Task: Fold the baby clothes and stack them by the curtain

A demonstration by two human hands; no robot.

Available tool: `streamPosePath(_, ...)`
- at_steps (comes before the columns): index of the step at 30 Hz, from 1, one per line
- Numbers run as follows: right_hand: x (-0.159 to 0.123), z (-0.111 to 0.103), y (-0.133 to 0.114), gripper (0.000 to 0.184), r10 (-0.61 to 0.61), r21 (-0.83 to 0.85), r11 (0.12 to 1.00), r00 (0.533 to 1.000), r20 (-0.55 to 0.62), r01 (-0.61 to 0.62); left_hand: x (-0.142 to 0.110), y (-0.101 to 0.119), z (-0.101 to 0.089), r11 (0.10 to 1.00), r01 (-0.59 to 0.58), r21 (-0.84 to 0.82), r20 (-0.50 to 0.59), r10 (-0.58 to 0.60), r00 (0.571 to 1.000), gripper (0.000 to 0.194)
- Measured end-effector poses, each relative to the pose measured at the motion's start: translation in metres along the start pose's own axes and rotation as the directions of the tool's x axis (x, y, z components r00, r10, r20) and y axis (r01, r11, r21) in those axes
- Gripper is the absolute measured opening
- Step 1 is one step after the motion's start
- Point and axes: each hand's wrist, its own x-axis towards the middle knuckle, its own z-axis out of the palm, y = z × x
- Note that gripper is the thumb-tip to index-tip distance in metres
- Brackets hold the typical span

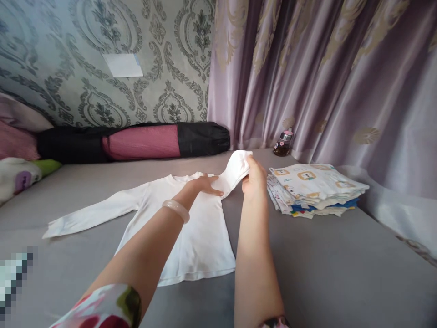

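Observation:
A white long-sleeved shirt (201,237) lies spread on the grey bed sheet, its neckline toward the wall. One sleeve stretches out flat to the left. The other sleeve is lifted at the right, with its cuff end gripped by my right hand (254,175). My left hand (207,184) rests on the shirt near the right shoulder, fingers spread against the fabric. A pale bangle (176,209) circles my left wrist. My left forearm covers part of the shirt's front.
Right of the shirt sits a stack of folded clothes (317,184). Behind it stands a small bottle (283,142) by the purple curtain (307,68). A long black and pink bag (139,142) lies along the wall. A plush toy (23,177) is at the left edge.

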Motion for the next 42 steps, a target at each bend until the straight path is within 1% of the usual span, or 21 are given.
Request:
streamPosePath(2, -0.004, 0.006, 0.004, 0.024, 0.011, 0.004, 1.0, 0.999, 0.045, -0.012, -0.001, 0.002, 0.001, 1.0, -0.001, -0.015, -0.012, 0.0, 1.0, 0.116)
streamPosePath(4, -0.01, 0.013, 0.009, 0.024, 0.03, 0.011, 0.999, 0.996, 0.081, -0.031, -0.005, 0.0, 0.005, 0.997, -0.033, -0.074, -0.088, 0.026, 0.996, 0.112)
streamPosePath(6, -0.017, 0.021, 0.015, 0.021, 0.057, -0.005, 0.998, 0.995, 0.081, -0.057, -0.014, -0.004, 0.01, 0.977, -0.063, -0.203, -0.207, 0.019, 0.978, 0.105)
streamPosePath(8, -0.026, 0.03, 0.022, 0.018, 0.077, -0.059, 0.996, 0.995, 0.057, -0.074, -0.027, -0.012, 0.014, 0.917, -0.072, -0.392, -0.322, -0.063, 0.945, 0.095)
streamPosePath(9, -0.03, 0.035, 0.027, 0.016, 0.087, -0.099, 0.992, 0.995, 0.05, -0.082, -0.036, -0.017, 0.016, 0.865, -0.077, -0.495, -0.363, -0.125, 0.924, 0.089)
streamPosePath(11, -0.038, 0.043, 0.037, 0.014, 0.113, -0.195, 0.976, 0.992, 0.055, -0.1, -0.055, -0.029, 0.019, 0.73, -0.105, -0.676, -0.404, -0.247, 0.881, 0.076)
streamPosePath(14, -0.048, 0.052, 0.055, 0.016, 0.151, -0.324, 0.939, 0.983, 0.104, -0.11, -0.083, -0.05, 0.024, 0.51, -0.168, -0.844, -0.406, -0.404, 0.82, 0.056)
streamPosePath(17, -0.058, 0.057, 0.071, 0.018, 0.167, -0.375, 0.922, 0.971, 0.169, -0.094, -0.102, -0.07, 0.036, 0.328, -0.252, -0.91, -0.402, -0.554, 0.729, 0.049)
streamPosePath(19, -0.064, 0.059, 0.079, 0.018, 0.2, -0.385, 0.916, 0.961, 0.19, -0.114, -0.108, -0.081, 0.046, 0.236, -0.322, -0.917, -0.397, -0.626, 0.671, 0.048)
streamPosePath(20, -0.067, 0.06, 0.083, 0.02, 0.219, -0.386, 0.913, 0.956, 0.194, -0.131, -0.11, -0.085, 0.05, 0.203, -0.351, -0.914, -0.395, -0.641, 0.658, 0.047)
streamPosePath(21, -0.07, 0.061, 0.087, 0.022, 0.236, -0.386, 0.911, 0.952, 0.196, -0.146, -0.11, -0.087, 0.053, 0.183, -0.372, -0.91, -0.398, -0.641, 0.656, 0.048)
streamPosePath(23, -0.075, 0.063, 0.095, 0.027, 0.249, -0.394, 0.906, 0.947, 0.202, -0.154, -0.111, -0.088, 0.056, 0.176, -0.388, -0.905, -0.409, -0.614, 0.675, 0.05)
streamPosePath(25, -0.08, 0.065, 0.105, 0.031, 0.243, -0.43, 0.894, 0.945, 0.22, -0.129, -0.112, -0.084, 0.054, 0.179, -0.378, -0.909, -0.408, -0.573, 0.711, 0.054)
streamPosePath(28, -0.088, 0.065, 0.123, 0.031, 0.214, -0.526, 0.85, 0.933, 0.289, -0.032, -0.115, -0.077, 0.049, 0.161, -0.368, -0.916, -0.397, -0.51, 0.763, 0.062)
streamPosePath(30, -0.093, 0.065, 0.134, 0.028, 0.193, -0.573, 0.817, 0.907, 0.374, 0.062, -0.116, -0.074, 0.047, 0.155, -0.377, -0.913, -0.404, -0.468, 0.786, 0.064)
streamPosePath(32, -0.098, 0.064, 0.141, 0.023, 0.201, -0.594, 0.791, 0.855, 0.478, 0.146, -0.116, -0.073, 0.046, 0.16, -0.394, -0.905, -0.423, -0.431, 0.797, 0.061)
streamPosePath(34, -0.102, 0.063, 0.143, 0.023, 0.231, -0.619, 0.757, 0.8, 0.553, 0.21, -0.116, -0.073, 0.046, 0.171, -0.409, -0.896, -0.443, -0.409, 0.798, 0.057)
streamPosePath(36, -0.102, 0.062, 0.139, 0.026, 0.248, -0.658, 0.701, 0.773, 0.584, 0.273, -0.116, -0.074, 0.046, 0.206, -0.409, -0.889, -0.458, -0.415, 0.786, 0.057)
streamPosePath(39, -0.097, 0.06, 0.124, 0.029, 0.222, -0.722, 0.572, 0.773, 0.594, 0.389, -0.117, -0.075, 0.048, 0.325, -0.387, -0.863, -0.5, -0.437, 0.748, 0.066)
streamPosePath(41, -0.092, 0.056, 0.112, 0.03, 0.193, -0.762, 0.453, 0.783, 0.591, 0.462, -0.118, -0.075, 0.049, 0.431, -0.363, -0.826, -0.543, -0.439, 0.716, 0.07)
streamPosePath(42, -0.089, 0.053, 0.107, 0.032, 0.182, -0.778, 0.388, 0.787, 0.59, 0.494, -0.118, -0.075, 0.049, 0.486, -0.339, -0.805, -0.56, -0.438, 0.703, 0.068)
